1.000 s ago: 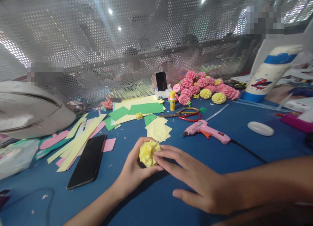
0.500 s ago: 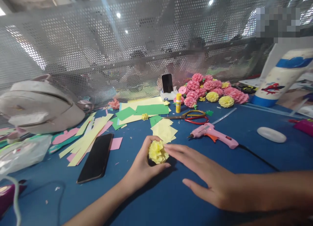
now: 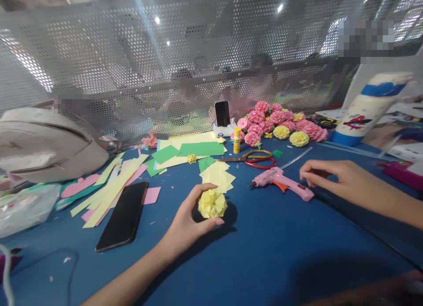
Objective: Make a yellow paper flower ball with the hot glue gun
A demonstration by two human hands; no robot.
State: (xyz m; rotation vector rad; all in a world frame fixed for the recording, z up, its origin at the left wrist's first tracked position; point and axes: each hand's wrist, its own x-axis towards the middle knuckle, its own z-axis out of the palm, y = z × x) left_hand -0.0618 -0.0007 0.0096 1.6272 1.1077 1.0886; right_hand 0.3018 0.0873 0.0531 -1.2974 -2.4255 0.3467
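Note:
My left hand (image 3: 187, 222) holds a yellow paper flower (image 3: 212, 203) between thumb and fingers, just above the blue table (image 3: 264, 253). My right hand (image 3: 337, 178) hovers to the right, fingers loosely curled and holding nothing, right beside the rear end of a pink glue gun (image 3: 280, 182) that lies on the table. A stack of yellow paper squares (image 3: 218, 176) lies just behind the flower.
A black phone (image 3: 124, 215) lies left beside paper strips (image 3: 109, 191). Scissors (image 3: 254, 158), a glue stick (image 3: 237, 140), green sheets (image 3: 198, 149) and a pile of pink and yellow flowers (image 3: 280, 123) sit further back. A grey bag (image 3: 46, 143) is left, a bottle (image 3: 366, 107) right.
My right hand left the yellow flower and moved right and away, up to the glue gun. My left hand kept its hold on the flower.

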